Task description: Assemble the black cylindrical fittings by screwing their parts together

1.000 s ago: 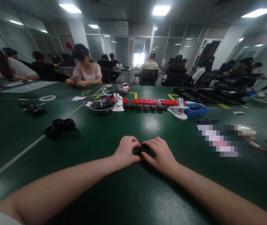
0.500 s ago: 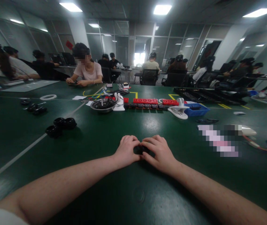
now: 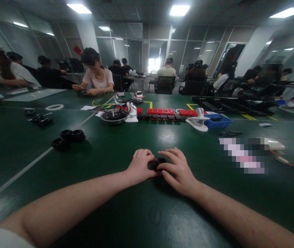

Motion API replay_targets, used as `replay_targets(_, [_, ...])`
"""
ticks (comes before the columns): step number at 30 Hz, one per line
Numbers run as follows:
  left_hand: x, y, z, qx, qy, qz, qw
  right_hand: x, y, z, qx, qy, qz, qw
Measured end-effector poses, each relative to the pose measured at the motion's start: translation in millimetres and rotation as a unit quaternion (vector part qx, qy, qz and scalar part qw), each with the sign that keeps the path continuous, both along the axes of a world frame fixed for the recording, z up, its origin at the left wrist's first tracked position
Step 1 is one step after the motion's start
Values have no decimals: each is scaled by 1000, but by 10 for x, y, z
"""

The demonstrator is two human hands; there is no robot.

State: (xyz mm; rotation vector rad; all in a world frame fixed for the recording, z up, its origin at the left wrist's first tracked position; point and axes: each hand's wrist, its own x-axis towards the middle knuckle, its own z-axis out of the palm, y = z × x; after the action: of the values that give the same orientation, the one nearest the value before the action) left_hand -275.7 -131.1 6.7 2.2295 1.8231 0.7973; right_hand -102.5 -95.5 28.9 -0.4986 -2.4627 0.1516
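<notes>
Between my two hands, low over the green table (image 3: 136,213), is a small black round part (image 3: 161,161). My left hand (image 3: 141,166) is wrapped round its left side, thumb and fingers curved toward it. On the right side, my right hand (image 3: 179,170) has its fingers spread, with fingertips close to the part or touching it. The part's lower side is hidden by my fingers. Several similar black round parts (image 3: 60,144) sit together on the table to the left.
Farther off are a metal bowl (image 3: 114,116) with black cable, red socket strips (image 3: 161,111), a white clip stand (image 3: 198,120) and a blue tray (image 3: 218,121). A person in pink (image 3: 101,80) sits across the table.
My right hand's fingers have lifted and spread, showing more of the black part. My left hand has hardly moved. The view has shifted slightly.
</notes>
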Motion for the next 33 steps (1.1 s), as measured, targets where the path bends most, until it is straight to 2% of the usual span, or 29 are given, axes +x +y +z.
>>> replay_targets(13, [-29, -2, -1, -3, 1, -5, 1000, 32, 45, -10, 1, 30, -49, 998])
replay_targets(24, [-29, -10, -2, 4, 11, -10, 1000, 17, 125, -50, 10, -25, -133, 991])
replay_targets(33, [-11, -16, -5, 6, 18, -13, 1000, -5, 136, -80, -11, -32, -119, 992])
